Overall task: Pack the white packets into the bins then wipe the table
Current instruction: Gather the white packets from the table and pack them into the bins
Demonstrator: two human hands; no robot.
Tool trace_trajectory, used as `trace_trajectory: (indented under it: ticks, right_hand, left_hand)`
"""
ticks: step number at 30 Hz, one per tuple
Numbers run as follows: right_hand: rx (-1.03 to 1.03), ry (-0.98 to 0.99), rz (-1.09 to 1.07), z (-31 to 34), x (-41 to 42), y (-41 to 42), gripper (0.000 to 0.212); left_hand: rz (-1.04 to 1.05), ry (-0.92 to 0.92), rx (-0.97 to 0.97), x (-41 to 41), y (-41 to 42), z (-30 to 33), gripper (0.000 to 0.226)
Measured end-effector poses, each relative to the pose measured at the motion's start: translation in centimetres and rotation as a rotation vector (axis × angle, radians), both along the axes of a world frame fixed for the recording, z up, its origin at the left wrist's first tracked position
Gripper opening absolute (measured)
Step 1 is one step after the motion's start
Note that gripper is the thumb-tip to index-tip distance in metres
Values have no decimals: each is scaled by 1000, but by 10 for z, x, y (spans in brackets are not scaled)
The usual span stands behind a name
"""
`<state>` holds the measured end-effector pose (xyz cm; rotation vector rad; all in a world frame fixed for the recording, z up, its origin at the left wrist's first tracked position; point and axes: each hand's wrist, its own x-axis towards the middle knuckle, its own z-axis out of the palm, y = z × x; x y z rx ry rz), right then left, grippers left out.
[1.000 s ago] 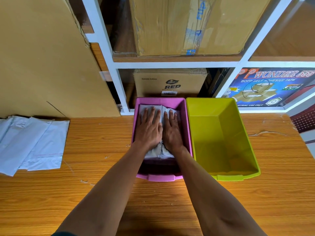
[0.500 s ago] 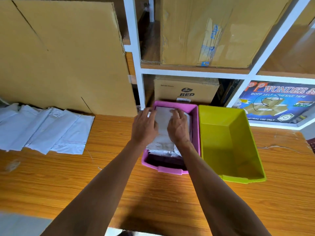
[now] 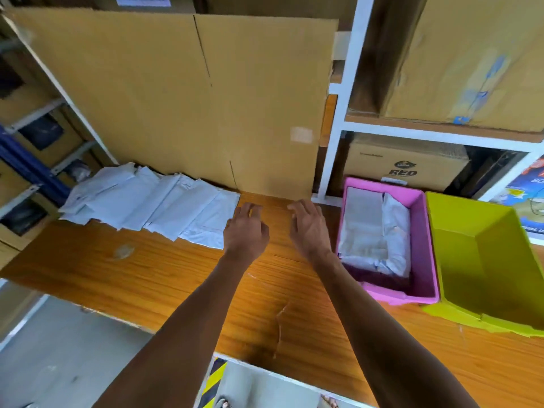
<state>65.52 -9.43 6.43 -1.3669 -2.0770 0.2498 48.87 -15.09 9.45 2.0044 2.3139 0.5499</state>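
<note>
A flat corrugated cardboard sheet (image 3: 182, 101) fills the upper left of the frame above the grained wooden surface (image 3: 164, 278). At right, a glossy lime bin (image 3: 482, 290) adjoins a pink bin (image 3: 424, 245) holding crinkled white packets (image 3: 374, 231). More packets (image 3: 153, 207) fan out at centre left, the left hand (image 3: 245, 231) seemingly just beside them and the right hand (image 3: 309, 228) both loosely spread, holding nothing.
</note>
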Motion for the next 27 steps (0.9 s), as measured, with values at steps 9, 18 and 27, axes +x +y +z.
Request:
trace_trajectory:
  ticks: [9,18,27]
  right_hand:
    - [-200,-24,33,-27,-157,-40,37]
    - [-327,-114,43,-48,-241,-37,42]
    - [-405,-129,-38,-68,-296,31,56]
  left_hand:
    - [25,-30,26,-169,-39,-22,40]
    - [22,-50,-110,-258,-32,-39,47]
    - [-71,4,-273,-302,34,-54,62]
